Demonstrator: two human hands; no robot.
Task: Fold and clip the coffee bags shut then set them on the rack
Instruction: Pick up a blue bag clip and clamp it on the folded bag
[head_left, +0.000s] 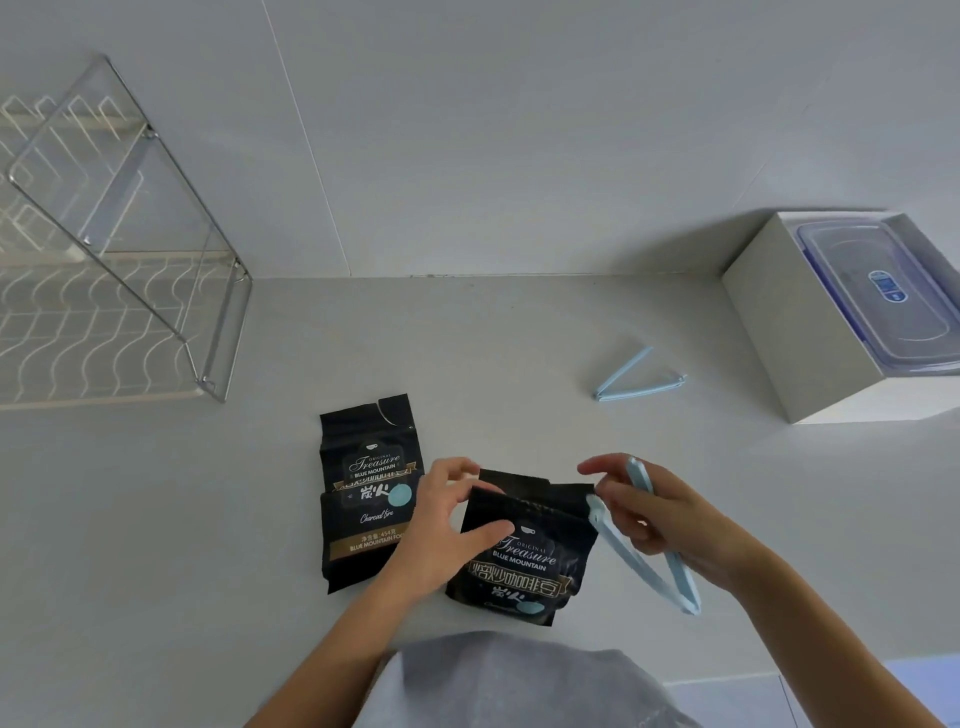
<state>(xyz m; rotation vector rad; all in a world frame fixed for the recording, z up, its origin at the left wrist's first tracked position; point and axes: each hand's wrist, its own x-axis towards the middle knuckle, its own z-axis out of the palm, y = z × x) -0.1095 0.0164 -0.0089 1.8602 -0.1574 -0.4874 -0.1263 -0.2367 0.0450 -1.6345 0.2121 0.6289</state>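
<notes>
Two black coffee bags lie on the white counter. The near coffee bag (524, 551) has its top folded over, and my left hand (447, 525) pinches that fold at its left end. My right hand (670, 525) holds a light blue bag clip (628, 556), spread open in a V, with one tip touching the bag's top right corner. The second coffee bag (363, 493) lies flat just to the left, its torn top unfolded. A second blue clip (636, 376) lies open on the counter farther back to the right. The wire rack (119, 322) stands at the far left.
A white box (810, 332) holding a clear lidded plastic container (883, 291) sits at the right against the wall. My grey shirt (514, 680) fills the bottom centre. The counter meets the wall behind the bags.
</notes>
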